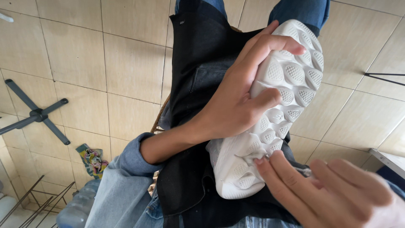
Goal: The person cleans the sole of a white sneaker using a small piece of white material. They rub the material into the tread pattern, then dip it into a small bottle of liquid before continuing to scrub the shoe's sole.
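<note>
Shoe held sole-up over a dark apron

Sole is all that shows of the white shoe [270,114]; its upper faces away and cannot be made out. It lies sole-up on the black apron [202,63] across the person's lap, toe toward the top of the view, heel near the bottom. The left hand [236,97] closes around the shoe's mid-part, fingers curled over the forefoot tread and thumb pressed on the side of the sole, so part of that edge is covered. The right hand [333,190] is cut off by the lower right corner; its fingertips pinch a small pale scrap at the heel end of the sole, and what that scrap is cannot be told. The left forearm comes out of a rolled light denim sleeve [126,177].

Tiled floor [76,55] lies bare to the left of the lap, with a grey star-shaped stand base [38,114] and a crumpled coloured cloth [93,160] well apart from the hands. A clear plastic bottle [76,207] lies at the lower left, partly cut off. On the right, a pale ledge corner [388,160] sits near the right hand.

The sole is matte, moulded rubber or foam, with raised rounded pods carrying a fine grid texture. The apron looks like coarse dark fabric; the beige tiles are smooth.
</note>
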